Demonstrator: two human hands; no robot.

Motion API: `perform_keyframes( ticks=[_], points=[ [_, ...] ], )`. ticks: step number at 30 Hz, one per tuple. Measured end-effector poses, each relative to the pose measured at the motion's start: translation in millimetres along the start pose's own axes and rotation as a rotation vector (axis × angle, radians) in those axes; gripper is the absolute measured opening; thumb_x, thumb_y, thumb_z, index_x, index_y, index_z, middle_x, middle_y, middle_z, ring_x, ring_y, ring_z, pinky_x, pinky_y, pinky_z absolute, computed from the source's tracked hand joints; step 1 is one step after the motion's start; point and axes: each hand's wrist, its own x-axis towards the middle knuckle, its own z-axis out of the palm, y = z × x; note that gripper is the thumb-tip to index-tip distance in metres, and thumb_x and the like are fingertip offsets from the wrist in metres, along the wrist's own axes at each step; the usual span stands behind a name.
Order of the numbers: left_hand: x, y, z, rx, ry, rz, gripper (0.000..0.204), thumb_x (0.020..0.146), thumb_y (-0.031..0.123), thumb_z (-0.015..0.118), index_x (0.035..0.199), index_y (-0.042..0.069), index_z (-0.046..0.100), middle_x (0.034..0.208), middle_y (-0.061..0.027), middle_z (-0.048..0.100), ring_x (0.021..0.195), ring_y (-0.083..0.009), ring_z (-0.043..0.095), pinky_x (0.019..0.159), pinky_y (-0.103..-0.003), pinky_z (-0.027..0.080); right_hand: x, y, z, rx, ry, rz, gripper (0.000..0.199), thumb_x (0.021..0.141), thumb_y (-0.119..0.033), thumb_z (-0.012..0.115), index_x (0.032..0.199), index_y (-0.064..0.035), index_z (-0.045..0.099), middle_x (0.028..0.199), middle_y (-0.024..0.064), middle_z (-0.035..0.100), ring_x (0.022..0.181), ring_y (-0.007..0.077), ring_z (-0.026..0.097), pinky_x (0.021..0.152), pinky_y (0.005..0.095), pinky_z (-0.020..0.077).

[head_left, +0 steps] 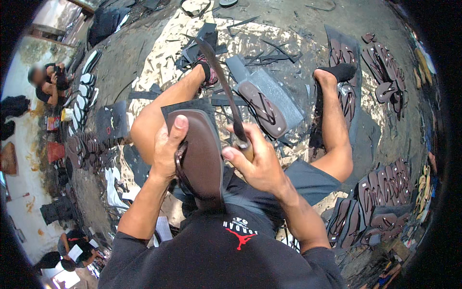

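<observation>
My left hand grips a brown flip-flop sole stuck on a rough black rubber sheet, held upright against my lap, thumb on its top edge. My right hand is closed on the wooden handle of a long dark knife. Its blade runs up and away along the sole's right edge. A finished brown sandal with straps lies on a grey block between my bare legs.
Black rubber offcuts litter the floor ahead. Stacks of brown sandals lie at the right and far right, more at the left. Other people sit at the left edge and lower left.
</observation>
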Motion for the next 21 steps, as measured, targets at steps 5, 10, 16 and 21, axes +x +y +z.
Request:
perform_keyframes(
  ticks=[5,10,16,21],
  points=[
    [-12.8,-3.4,-0.9,-0.034,0.098,-0.131,0.06,0.096,0.057,0.064,0.12,0.003,0.058,0.101,-0.0049,0.065,0.085,-0.0126,0.065,0.075,-0.027,0.054,-73.3,72.9,14.3,-0.413,0.004,-0.148,0.036,0.082,-0.004,0.076,0.116,-0.0028,0.063,0.097,0.0151,0.067,0.082,0.0324,0.068,0.075,0.0388,0.0549],
    [-19.1,-21.8,0.0,0.042,0.032,-0.061,0.056,0.095,0.052,0.068,0.118,0.001,0.06,0.101,-0.0037,0.066,0.087,-0.0114,0.064,0.077,-0.028,0.053,-28.5,61.1,17.9,-0.466,0.042,-0.149,0.04,0.077,0.003,0.073,0.114,-0.0073,0.063,0.095,0.0147,0.066,0.084,0.0351,0.067,0.071,0.0424,0.0539],
    [-15.3,-12.9,-7.4,0.048,-0.129,-0.058,0.049,0.096,0.044,0.069,0.116,0.0,0.065,0.104,-0.0044,0.068,0.093,-0.0114,0.063,0.081,-0.028,0.052,32.6,-0.1,-13.7,-0.576,-0.251,-0.252,0.039,0.079,-0.007,0.074,0.115,-0.0077,0.059,0.095,0.0145,0.065,0.087,0.0372,0.067,0.074,0.0455,0.0542],
    [-10.7,-9.9,-4.0,0.106,-0.252,-0.044,0.05,0.096,0.045,0.07,0.117,0.0,0.065,0.105,-0.0041,0.068,0.095,-0.0116,0.063,0.082,-0.027,0.051,57.6,-28.9,-33.5,-0.609,-0.498,-0.278,0.029,0.085,-0.016,0.07,0.11,-0.0075,0.056,0.09,0.0163,0.066,0.086,0.0398,0.067,0.072,0.0512,0.0552]
  ],
)
